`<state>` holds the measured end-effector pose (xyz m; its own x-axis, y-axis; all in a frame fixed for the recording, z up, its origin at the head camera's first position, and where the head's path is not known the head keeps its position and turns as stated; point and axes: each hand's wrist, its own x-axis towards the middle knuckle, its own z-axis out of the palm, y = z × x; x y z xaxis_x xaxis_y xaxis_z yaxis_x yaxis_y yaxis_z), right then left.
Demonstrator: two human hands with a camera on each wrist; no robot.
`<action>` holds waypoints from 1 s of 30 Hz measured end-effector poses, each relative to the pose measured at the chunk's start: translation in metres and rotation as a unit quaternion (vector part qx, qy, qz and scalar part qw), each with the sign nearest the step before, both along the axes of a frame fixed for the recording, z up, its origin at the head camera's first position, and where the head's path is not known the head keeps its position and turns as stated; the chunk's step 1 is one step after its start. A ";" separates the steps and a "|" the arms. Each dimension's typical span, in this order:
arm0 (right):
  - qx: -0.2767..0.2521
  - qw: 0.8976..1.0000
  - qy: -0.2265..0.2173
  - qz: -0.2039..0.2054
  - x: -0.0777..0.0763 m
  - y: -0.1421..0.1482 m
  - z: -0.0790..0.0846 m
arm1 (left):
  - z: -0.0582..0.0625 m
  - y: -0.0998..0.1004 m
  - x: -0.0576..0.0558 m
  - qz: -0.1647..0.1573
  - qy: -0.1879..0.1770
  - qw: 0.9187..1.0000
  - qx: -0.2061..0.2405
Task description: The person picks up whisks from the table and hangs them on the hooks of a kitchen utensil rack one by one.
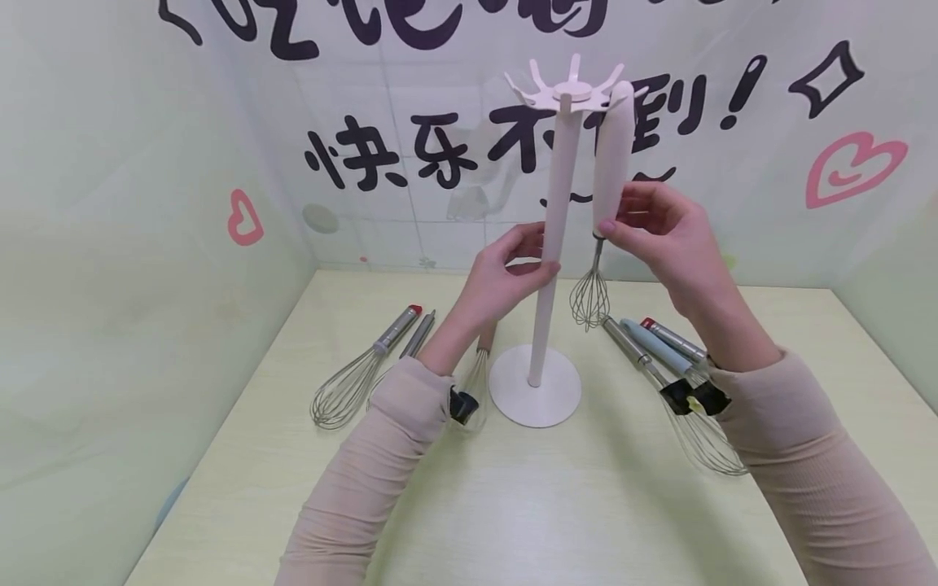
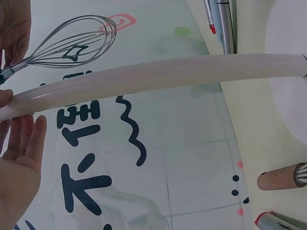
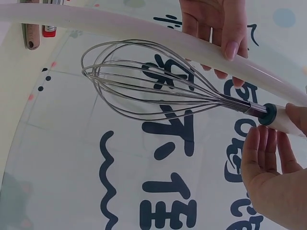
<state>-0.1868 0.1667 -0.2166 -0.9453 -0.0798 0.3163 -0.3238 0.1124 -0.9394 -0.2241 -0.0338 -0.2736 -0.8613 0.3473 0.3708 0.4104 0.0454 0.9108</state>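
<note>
A white stand (image 1: 558, 187) with a round base and a crown of several upturned hooks (image 1: 572, 94) rises from the table. My left hand (image 1: 506, 273) holds its pole around mid-height, thumb in front and fingers behind. The right hand (image 1: 674, 236) pinches the lower handle of a white-handled whisk (image 1: 614, 155) between thumb and fingers. This whisk is upright with its wire loops (image 3: 148, 81) downward. Its handle top meets a right-hand hook; whether the hook passes through it I cannot tell. In the right wrist view a dark collar (image 3: 268, 115) joins wires and handle.
Left on the table lies a metal-handled whisk (image 1: 396, 328) with a red tip, another metal handle (image 1: 419, 334) beside it. A wooden-handled whisk (image 1: 487, 336) is near the base. Several more whisks lie right, one with a light blue handle (image 1: 655, 346). A printed backdrop (image 1: 410, 228) stands behind.
</note>
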 end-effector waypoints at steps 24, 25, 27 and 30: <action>-0.012 0.999 -0.027 -0.012 -0.006 0.014 -0.020 | 0.003 0.002 0.003 0.010 -0.001 1.000 -0.016; -0.005 0.999 -0.031 -0.019 -0.007 0.015 -0.021 | 0.002 0.002 0.002 0.009 -0.002 1.000 -0.016; 0.017 0.998 -0.039 -0.035 -0.008 0.017 -0.024 | 0.002 0.002 0.002 0.006 -0.007 1.000 -0.011; 0.047 0.996 -0.052 -0.051 -0.010 0.020 -0.030 | 0.002 0.002 0.002 0.002 -0.014 1.000 -0.005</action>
<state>-0.1972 0.1863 -0.2461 -0.9773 -0.0065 0.2120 -0.2078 0.2289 -0.9510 -0.2217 -0.0322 -0.2716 -0.8730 0.3465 0.3432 0.3846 0.0562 0.9214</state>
